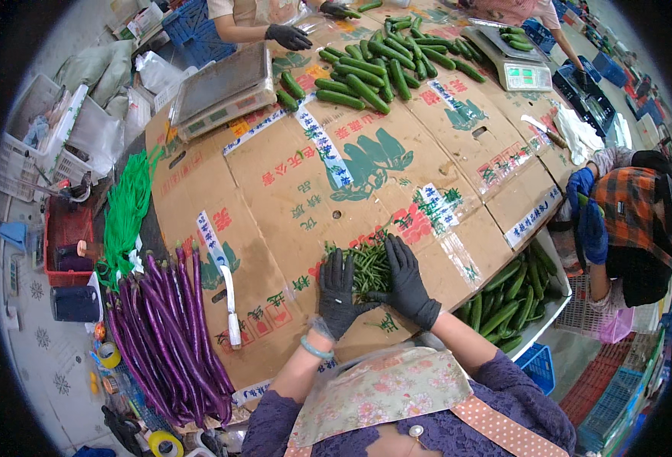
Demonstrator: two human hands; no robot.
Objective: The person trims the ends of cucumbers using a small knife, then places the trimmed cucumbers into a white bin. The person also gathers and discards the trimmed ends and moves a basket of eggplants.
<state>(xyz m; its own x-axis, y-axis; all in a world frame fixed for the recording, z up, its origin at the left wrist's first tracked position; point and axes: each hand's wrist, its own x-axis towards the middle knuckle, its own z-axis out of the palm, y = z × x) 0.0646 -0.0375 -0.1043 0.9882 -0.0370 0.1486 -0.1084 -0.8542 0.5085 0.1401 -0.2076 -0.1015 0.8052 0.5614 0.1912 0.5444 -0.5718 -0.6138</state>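
My left hand (pixel 337 294), in a black glove, lies flat along the left side of a small heap of short green stem pieces (pixel 368 264). On the heap's right side rests my right hand (pixel 409 285), gloved alike, its thumb angled toward the left one. Both palms face the printed cardboard (pixel 278 228) that covers the table, and neither hand grips anything. A knife with a pale handle (pixel 231 308) lies to the left of my left hand. Beyond it, long purple eggplants (pixel 167 343) are piled at the table's left edge.
Cucumbers (pixel 364 74) lie heaped at the far side, between a scale (pixel 224 85) and a second scale (pixel 521 71). Green ties (pixel 127 211) hang over the left edge. A white crate (pixel 558 303) holds cucumbers below right. Co-workers stand across the table and at right.
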